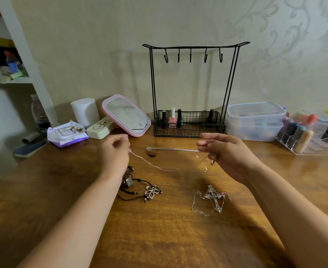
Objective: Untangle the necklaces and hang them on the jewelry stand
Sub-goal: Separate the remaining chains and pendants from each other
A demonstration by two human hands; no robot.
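Rose-gold thin chain (pixel 149 163) stretches above the wooden desk (pixel 169 238) between both hands: the left hand (pixel 114 149) pinches one end with curled fingers, and the right hand (pixel 223 151) holds the other end, forefingers extended. A silver chain (pixel 174 149) with a dark pendant lies behind it. A black cord necklace (pixel 140 190) and a cross necklace (pixel 211 200) rest nearer the person. The black jewelry stand (pixel 194 89) at the wall has bare hooks.
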